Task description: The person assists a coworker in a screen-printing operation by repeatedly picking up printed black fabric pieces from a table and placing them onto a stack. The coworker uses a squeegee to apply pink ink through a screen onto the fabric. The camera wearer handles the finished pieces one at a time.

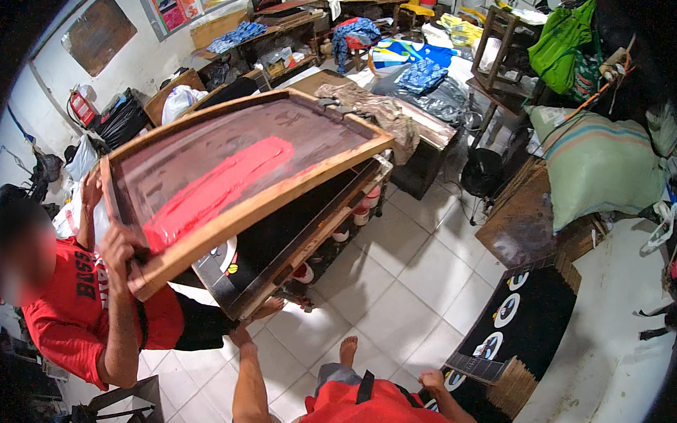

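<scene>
My left hand (242, 337) is at the near corner of a low print table with a black top (268, 242); its fingers are partly hidden there, and whether they grip the edge is unclear. My right hand (431, 379) hangs beside a stack of black printed panels (532, 313) with its fingers curled in; I cannot make out anything in it. Above the table, a wooden-framed printing screen (241, 172) is tilted up, with a thick streak of red ink (221, 182) across its mesh. A co-worker's two hands (114, 249) hold the screen's left end.
The co-worker (81, 305) in a red shirt stands at the left. Containers of ink (365, 209) sit under the table's right side. White floor tiles (396, 272) lie ahead of me. A bulging green sack (605, 168) rests at the right, past a dark wooden board (526, 214).
</scene>
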`<state>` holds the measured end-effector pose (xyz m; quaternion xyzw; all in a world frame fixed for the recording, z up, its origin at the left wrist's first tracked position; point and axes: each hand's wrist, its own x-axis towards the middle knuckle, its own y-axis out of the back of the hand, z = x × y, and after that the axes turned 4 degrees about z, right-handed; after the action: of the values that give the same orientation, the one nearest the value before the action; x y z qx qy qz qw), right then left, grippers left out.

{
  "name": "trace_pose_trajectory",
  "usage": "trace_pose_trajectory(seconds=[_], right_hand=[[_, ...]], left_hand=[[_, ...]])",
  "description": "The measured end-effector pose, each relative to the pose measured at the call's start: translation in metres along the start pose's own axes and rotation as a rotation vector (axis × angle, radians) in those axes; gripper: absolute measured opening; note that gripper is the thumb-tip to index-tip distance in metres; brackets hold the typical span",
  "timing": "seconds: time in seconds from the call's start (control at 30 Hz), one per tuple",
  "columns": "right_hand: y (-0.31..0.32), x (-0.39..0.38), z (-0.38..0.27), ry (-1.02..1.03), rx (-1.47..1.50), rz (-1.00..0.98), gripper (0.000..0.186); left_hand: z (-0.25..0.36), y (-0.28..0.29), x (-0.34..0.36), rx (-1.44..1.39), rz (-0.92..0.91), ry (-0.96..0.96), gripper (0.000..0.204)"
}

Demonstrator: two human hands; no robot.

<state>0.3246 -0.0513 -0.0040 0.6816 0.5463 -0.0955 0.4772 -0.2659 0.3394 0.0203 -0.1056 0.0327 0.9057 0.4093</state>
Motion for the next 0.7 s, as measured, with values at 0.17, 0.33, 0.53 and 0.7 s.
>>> trace_pose_trajectory(seconds=[0.17,0.33,0.53,0.7], right_hand=[[-0.015,0.042,-0.288,0.212,0.306,-0.072,0.025],[-0.052,0.089,-0.509,0.098,0.925,-0.392,0.05],[-0.074,0.158,-0.617,0.047,1.678,-0.657,0.032],[-0.058,0.158,-0.604,0.042,1.619,-0.72,0.036]], left_hand=[[0.112,-0.053,-0.001,0.39,0.409,0.386,0.025],[0.194,-0.053,-0.041,0.073,0.227,0.363,0.014],[0.238,-0.054,-0.067,0.115,-0.076,0.27,0.012],[0.241,-0.05,-0.098,0.11,-0.117,0.225,0.023]])
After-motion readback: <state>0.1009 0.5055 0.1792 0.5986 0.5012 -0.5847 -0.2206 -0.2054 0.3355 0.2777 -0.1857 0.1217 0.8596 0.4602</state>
